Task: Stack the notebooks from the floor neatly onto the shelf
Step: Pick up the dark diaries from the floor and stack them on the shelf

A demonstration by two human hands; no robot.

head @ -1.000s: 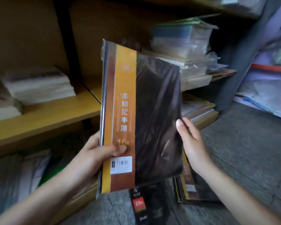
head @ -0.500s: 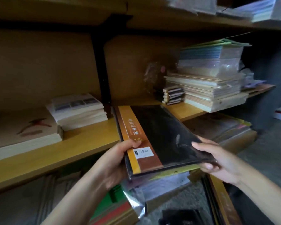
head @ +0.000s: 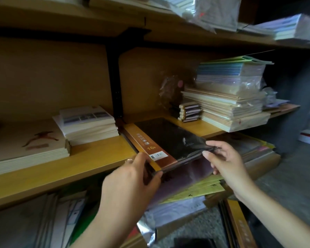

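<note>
Head view. A dark notebook [head: 168, 140] with an orange-brown spine band lay flat on the middle shelf [head: 89, 158], just right of the black upright, its near end overhanging the shelf edge. The left hand [head: 132, 179] curled round the near left corner. The right hand [head: 225, 161] pinched the near right corner between thumb and fingers. Glossy film wrapped the cover, so it probably slid easily. The board looked stiff and only moderately heavy, which favours a hold at the two near corners. The same bay held a small stack of dark pocket books [head: 190, 111] and a tall pile of pale pads [head: 229, 104], well apart from the notebook. The left bay held white booklets [head: 89, 122]. A further orange-edged notebook [head: 240, 224] lay on the floor.
</note>
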